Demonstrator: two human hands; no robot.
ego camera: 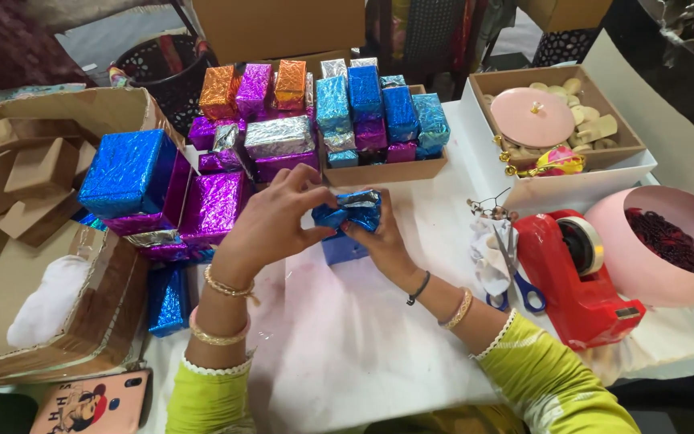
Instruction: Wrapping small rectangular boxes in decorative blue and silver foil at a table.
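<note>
At the centre of the frame, both your hands close on a small box (349, 221) half-wrapped in blue foil. Your left hand (271, 221) pinches the crinkled foil at the top edge; your right hand (379, 237) grips the box's right side from behind. The foil looks thin, slick and easily torn, the box light and stiff, so hold the box by its firm corners and crease gently. Wrapped boxes (315, 120) are stacked just beyond.
</note>
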